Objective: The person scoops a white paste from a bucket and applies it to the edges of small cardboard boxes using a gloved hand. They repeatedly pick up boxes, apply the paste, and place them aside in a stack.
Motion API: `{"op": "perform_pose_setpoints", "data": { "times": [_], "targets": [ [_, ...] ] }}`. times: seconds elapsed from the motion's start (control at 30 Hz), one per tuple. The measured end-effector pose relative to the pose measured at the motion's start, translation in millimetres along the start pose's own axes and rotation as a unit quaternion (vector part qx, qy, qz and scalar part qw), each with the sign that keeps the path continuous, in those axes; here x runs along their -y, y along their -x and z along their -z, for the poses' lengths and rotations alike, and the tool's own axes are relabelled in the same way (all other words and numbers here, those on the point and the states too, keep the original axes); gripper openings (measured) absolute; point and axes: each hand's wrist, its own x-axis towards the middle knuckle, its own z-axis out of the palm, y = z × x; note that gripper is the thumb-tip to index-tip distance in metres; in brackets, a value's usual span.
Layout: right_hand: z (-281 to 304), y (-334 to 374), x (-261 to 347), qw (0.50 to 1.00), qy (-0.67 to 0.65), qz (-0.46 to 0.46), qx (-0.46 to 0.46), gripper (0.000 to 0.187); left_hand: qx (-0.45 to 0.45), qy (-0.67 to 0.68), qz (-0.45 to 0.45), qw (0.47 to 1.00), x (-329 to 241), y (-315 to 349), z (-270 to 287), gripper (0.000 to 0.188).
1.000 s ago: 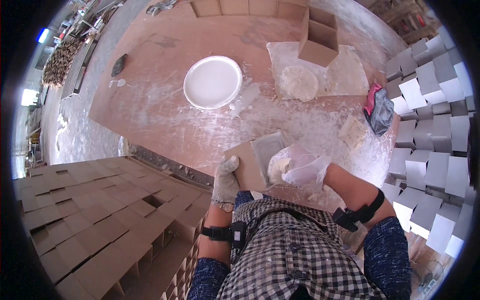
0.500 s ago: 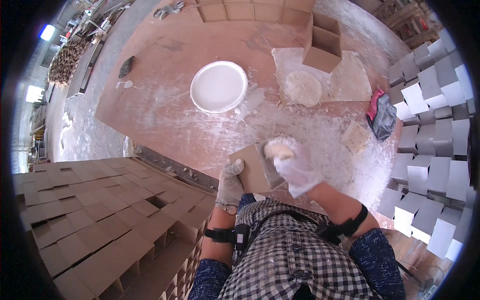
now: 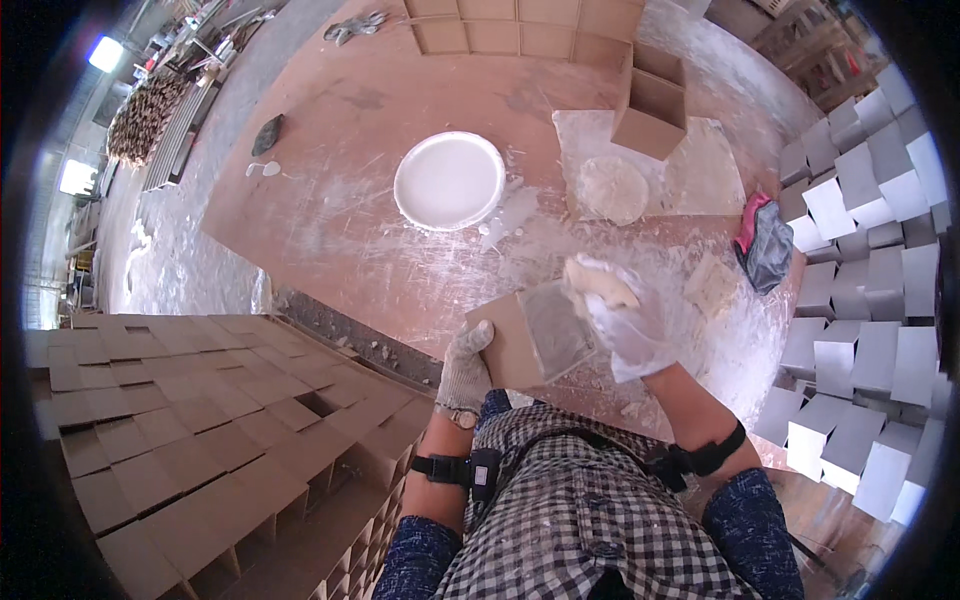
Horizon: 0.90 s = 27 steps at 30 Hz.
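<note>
My left hand [image 3: 464,372], in a knit work glove, grips the left end of a brown cardboard box [image 3: 508,348], thumb on top, just in front of my apron. The box's right part bears a wet-looking greyish coating. My right hand [image 3: 638,335], in a thin whitish plastic glove, is closed on a pale yellowish sponge [image 3: 604,281]. The sponge is at the coated right end of the box; I cannot tell whether they touch. Beyond them, a round white basin [image 3: 398,192] of white liquid stands on the reddish, white-smeared table [image 3: 310,225].
Stacked brown boxes [image 3: 210,410] fill the lower left, and stacked grey-white boxes [image 3: 865,350] line the right. An open cardboard box [image 3: 650,128] stands on a stained sheet [image 3: 705,180]. A grey-and-pink cloth [image 3: 765,245] lies at the table's right edge. Gloves [image 3: 355,28] lie far left.
My right hand and the sponge have moved right across the box, uncovering more of its coated surface. My left hand keeps its hold. The view has shifted slightly.
</note>
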Motion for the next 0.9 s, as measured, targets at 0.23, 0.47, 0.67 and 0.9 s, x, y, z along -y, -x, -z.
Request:
{"op": "perform_pose_setpoints", "data": {
  "times": [0.23,0.47,0.67,0.9],
  "targets": [
    [-59.2,18.5,8.6,0.962,0.257,0.075,-0.047,0.036,-0.009,0.022,0.007,1.000,4.8,-2.0,0.3,0.053],
    [2.8,53.4,19.0,0.801,0.479,0.278,0.228,0.052,-0.032,0.013,0.022,0.999,2.3,1.3,5.1,0.054],
    [5.5,-7.3,-26.2,0.898,0.415,0.124,-0.076,0.034,-0.029,0.026,0.032,0.999,5.0,-0.4,3.5,0.058],
    [-54.9,-5.6,1.7,0.915,0.399,-0.020,-0.055,0.051,0.005,0.045,0.036,0.998,-2.5,2.0,-6.8,0.061]
  ]
}}
